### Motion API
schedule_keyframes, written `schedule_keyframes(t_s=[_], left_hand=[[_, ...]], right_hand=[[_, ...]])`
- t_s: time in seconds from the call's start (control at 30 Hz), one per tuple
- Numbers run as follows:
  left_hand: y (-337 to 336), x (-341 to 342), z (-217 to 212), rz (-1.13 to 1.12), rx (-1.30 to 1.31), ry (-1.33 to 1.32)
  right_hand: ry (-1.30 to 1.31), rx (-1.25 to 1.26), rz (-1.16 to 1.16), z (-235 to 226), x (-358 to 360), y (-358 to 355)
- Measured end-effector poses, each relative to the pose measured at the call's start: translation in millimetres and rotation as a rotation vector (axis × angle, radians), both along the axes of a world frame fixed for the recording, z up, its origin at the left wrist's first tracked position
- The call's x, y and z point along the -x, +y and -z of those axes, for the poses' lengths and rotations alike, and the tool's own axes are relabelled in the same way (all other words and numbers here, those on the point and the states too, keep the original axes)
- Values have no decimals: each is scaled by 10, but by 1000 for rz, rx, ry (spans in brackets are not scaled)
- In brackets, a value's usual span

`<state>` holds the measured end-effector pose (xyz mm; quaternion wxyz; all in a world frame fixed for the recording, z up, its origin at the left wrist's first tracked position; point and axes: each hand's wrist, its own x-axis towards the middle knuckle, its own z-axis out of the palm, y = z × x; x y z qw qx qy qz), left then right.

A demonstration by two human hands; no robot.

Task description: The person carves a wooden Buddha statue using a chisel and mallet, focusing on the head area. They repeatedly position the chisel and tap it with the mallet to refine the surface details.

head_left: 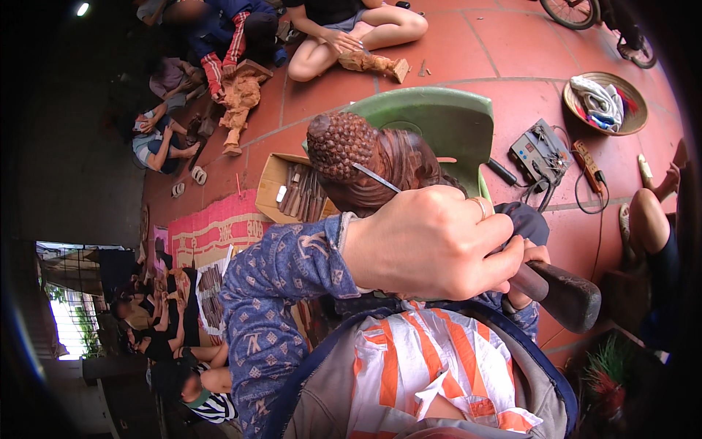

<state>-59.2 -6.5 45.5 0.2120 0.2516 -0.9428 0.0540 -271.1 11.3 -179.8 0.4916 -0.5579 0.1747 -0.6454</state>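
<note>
My left hand (431, 245) is closed around a carving chisel. Its thin metal blade (376, 178) reaches up and left to a dark brown carved wooden statue (342, 145), whose head is covered in small round knobs. Partly hidden behind the left hand, my right hand (521, 293) has its fingers curled by two wooden handles. The shorter one seems to be the chisel's butt; the larger dark wooden handle (574, 298) sticks out to the lower right, and its other end is hidden. The statue leans against a green plastic chair (439, 110) in front of me.
Left of the statue is a cardboard box (274, 179) of chisels; more tools lie on a white sheet (212, 293). To the right are a grey electric control box (541, 150), a power strip (587, 164) and a basket of cloths (636, 121). Several people sit around with carvings.
</note>
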Motion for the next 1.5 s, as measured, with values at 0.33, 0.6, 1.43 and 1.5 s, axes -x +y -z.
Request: schedule_keyframes(t_s=[0.33, 0.6, 1.43, 1.5], left_hand=[[17, 9, 40, 21, 6, 38], [2, 7, 44, 28, 14, 55], [-13, -24, 15, 65, -2, 114], [-30, 2, -12, 77, 6, 110]], right_hand=[[77, 223, 127, -70, -41, -92], [104, 225, 139, -118, -82, -88], [4, 224, 448, -17, -324, -161], [-7, 183, 441, 119, -237, -167]])
